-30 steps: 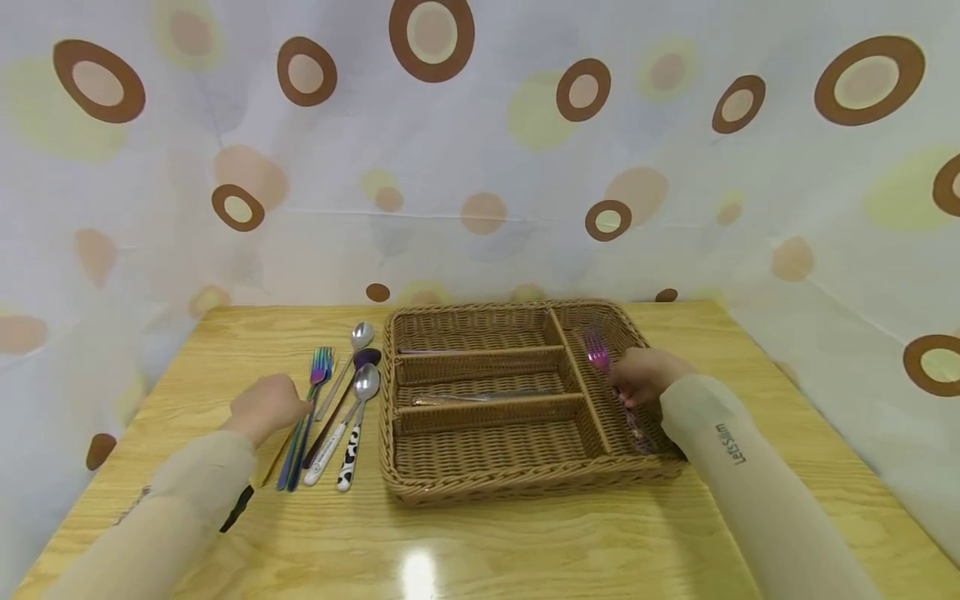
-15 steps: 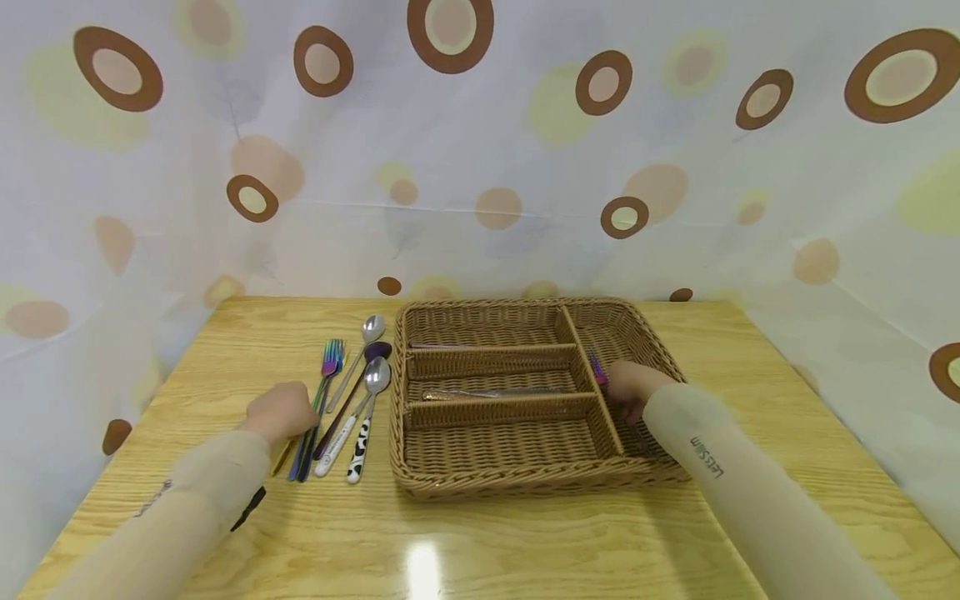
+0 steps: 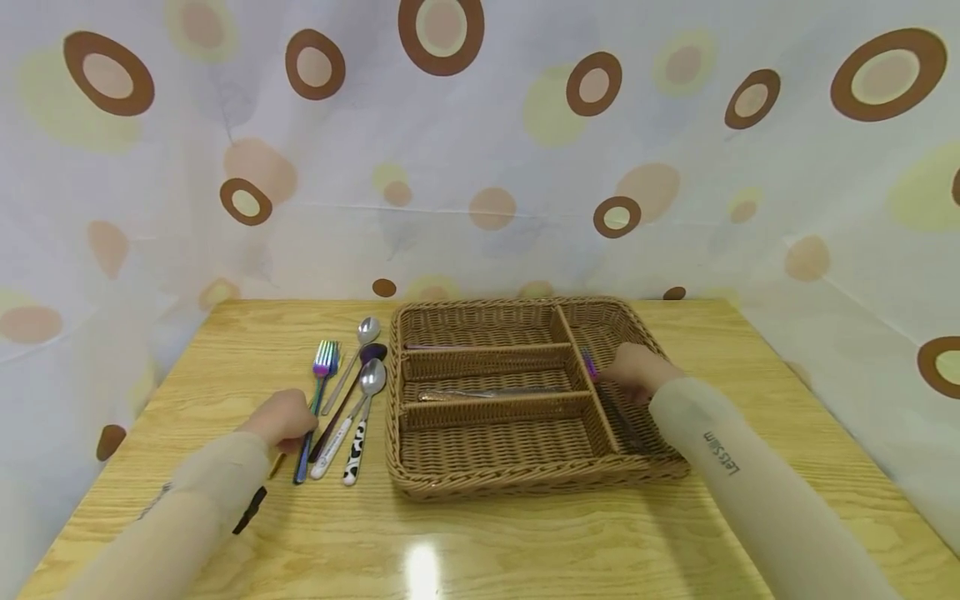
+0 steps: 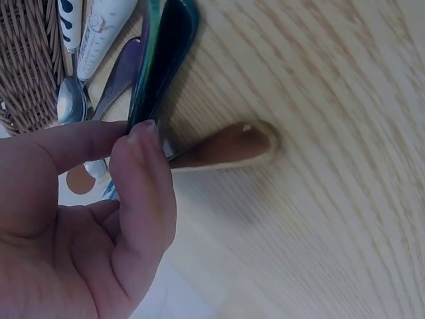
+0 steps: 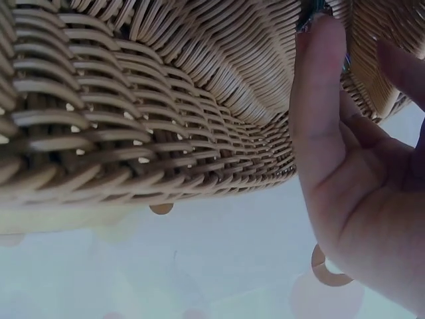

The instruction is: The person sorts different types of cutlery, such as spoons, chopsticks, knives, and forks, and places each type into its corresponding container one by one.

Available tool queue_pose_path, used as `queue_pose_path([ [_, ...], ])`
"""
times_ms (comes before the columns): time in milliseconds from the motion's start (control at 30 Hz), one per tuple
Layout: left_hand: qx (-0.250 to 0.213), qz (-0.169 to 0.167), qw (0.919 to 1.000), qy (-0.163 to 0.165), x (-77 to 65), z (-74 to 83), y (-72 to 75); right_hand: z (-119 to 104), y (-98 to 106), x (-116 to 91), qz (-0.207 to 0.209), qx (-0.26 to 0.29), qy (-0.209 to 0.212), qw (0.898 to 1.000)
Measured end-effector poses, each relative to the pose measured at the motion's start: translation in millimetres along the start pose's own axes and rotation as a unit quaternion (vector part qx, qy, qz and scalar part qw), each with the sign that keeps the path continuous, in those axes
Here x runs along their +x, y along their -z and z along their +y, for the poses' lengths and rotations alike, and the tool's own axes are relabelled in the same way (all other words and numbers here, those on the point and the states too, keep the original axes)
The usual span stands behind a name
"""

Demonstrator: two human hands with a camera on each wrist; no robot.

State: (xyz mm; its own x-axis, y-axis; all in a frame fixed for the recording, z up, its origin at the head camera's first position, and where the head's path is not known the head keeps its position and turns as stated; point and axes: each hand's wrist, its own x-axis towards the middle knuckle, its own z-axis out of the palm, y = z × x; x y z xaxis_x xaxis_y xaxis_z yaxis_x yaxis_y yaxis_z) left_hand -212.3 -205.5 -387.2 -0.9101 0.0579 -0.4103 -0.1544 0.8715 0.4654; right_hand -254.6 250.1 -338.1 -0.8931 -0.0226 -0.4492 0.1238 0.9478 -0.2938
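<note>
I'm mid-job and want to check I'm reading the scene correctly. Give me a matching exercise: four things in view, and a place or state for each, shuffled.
Things
1. Left hand
2. Right hand
3. Spoon with the black-and-white blotched handle
4. Wicker tray

Places and states
A. At the tray's right-hand compartment
B. Divided into four compartments
C. Pinching a rainbow-sheened fork
D. Lying just outside the tray, on its left

Pairs: 1-C, 2-A, 3-D, 4-B
</note>
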Motion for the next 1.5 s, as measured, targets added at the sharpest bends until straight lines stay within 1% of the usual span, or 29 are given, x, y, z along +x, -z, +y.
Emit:
queue_pose_path([
  [67, -0.006, 0.006, 1.0000, -0.003, 0.2, -2.8, 0.8, 1.5, 0.9, 1.3, 0.003, -0.004, -0.001, 1.000],
  [167, -0.012, 0.010, 0.9998, -0.010, 0.6, -5.5, 2.7, 4.0, 1.3, 1.9, -0.005, -0.001, 0.000, 1.000],
  [233, -0.024, 0.011, 0.9996, -0.010, 1.4, -6.2, 3.6, 5.6, 0.9, 2.2, -0.011, 0.002, -0.002, 1.000],
  [333, -0.073, 0.006, 0.9973, -0.010, 2.5, -6.6, 4.6, 6.8, 0.7, 2.3, -0.013, 0.009, -0.004, 1.000],
  [467, -0.143, 0.002, 0.9897, 0.001, 2.9, -6.1, 6.2, 6.0, 0.5, 3.1, -0.001, 0.001, 0.001, 1.000],
  [600, -0.173, 0.011, 0.9848, 0.008, 2.1, -5.7, 9.2, 4.5, 0.2, 4.9, 0.008, -0.007, 0.006, 1.000],
  [733, -0.189, 0.028, 0.9815, -0.010, 0.5, -2.9, 13.4, 2.4, 1.1, 5.2, 0.021, -0.009, 0.015, 1.000],
  [833, -0.206, 0.033, 0.9776, -0.023, -0.8, 4.3, 16.7, 0.0, 3.6, 4.1, 0.039, -0.005, 0.025, 0.999],
  [900, -0.229, 0.029, 0.9727, -0.027, -1.9, 12.3, 17.5, -2.4, 5.4, 3.9, 0.051, 0.000, 0.032, 0.998],
  [1033, -0.276, 0.013, 0.9607, -0.032, -6.1, 31.0, 15.8, -9.8, 8.0, 4.8, 0.056, 0.024, 0.038, 0.997],
  [1133, -0.284, -0.001, 0.9580, -0.038, -9.9, 43.0, 14.9, -16.2, 8.4, 5.5, 0.046, 0.051, 0.038, 0.997],
  [1233, -0.281, -0.017, 0.9585, -0.048, -11.9, 51.7, 15.3, -20.3, 7.7, 6.9, 0.039, 0.081, 0.036, 0.995],
  [1333, -0.284, -0.032, 0.9565, -0.059, -12.7, 58.0, 16.1, -23.7, 6.9, 8.0, 0.042, 0.087, 0.037, 0.995],
  [1500, -0.302, -0.056, 0.9483, -0.079, -13.5, 68.1, 15.5, -32.8, 6.8, 5.7, 0.063, 0.076, 0.047, 0.994],
])
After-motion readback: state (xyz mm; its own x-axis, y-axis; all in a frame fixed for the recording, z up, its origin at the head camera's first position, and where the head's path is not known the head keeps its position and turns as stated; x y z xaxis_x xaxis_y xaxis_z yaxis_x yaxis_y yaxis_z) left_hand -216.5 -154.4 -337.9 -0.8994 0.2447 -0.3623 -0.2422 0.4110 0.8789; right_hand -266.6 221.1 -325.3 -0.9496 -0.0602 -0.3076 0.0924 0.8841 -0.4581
